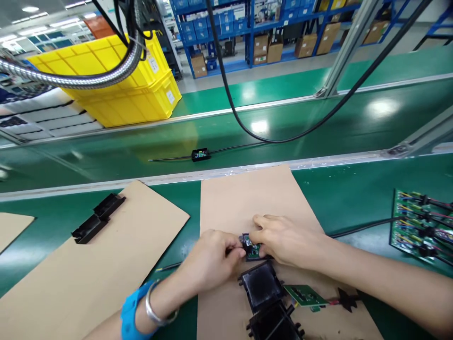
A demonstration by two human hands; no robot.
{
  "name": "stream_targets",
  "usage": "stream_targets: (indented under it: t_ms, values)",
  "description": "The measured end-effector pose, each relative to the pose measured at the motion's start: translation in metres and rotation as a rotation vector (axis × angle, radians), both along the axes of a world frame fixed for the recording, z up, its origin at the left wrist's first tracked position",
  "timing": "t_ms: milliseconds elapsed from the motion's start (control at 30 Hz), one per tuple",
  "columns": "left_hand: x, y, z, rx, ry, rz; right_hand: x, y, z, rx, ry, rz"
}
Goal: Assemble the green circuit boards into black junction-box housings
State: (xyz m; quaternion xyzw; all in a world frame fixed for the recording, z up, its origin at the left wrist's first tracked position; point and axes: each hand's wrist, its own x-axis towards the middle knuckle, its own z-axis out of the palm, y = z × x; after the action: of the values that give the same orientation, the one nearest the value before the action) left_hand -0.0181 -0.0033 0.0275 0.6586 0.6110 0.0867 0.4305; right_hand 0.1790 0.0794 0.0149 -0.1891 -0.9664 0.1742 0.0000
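A small green circuit board (252,250), set in a black housing, lies on the cardboard sheet between my hands. My left hand (215,257) is closed, its thumb and index finger pinching at the left end of the board. From the right, my right hand (283,238) grips the board with curled fingers that cover part of it. Just below are two open black plastic cases (264,285), joined end to end. Beside them a second green circuit board (306,296) with a red wire rests on the cardboard. A thin black cable (173,266) shows past my left wrist.
Two black case halves (101,215) lie on another cardboard sheet (85,274) at the left. Several wired boards (417,226) sit at the right. Behind the metal rail is a cabled module (200,154). Yellow crates (130,94) stand beyond, and a black cable (279,141) hangs across.
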Motion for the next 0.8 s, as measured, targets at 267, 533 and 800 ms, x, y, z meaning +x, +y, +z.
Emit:
stream_targets:
  t_ms: [267, 533, 800]
  values:
    - [0.007, -0.030, -0.031, 0.862, 0.365, -0.206, 0.004, -0.003, -0.012, 0.047, 0.113, -0.030]
    - [-0.004, -0.022, -0.041, 0.994, 0.379, -0.285, 0.006, -0.003, -0.016, 0.027, 0.149, -0.056]
    - [-0.004, -0.017, -0.036, 0.862, 0.592, -0.434, 0.007, 0.000, -0.019, -0.013, 0.138, -0.053]
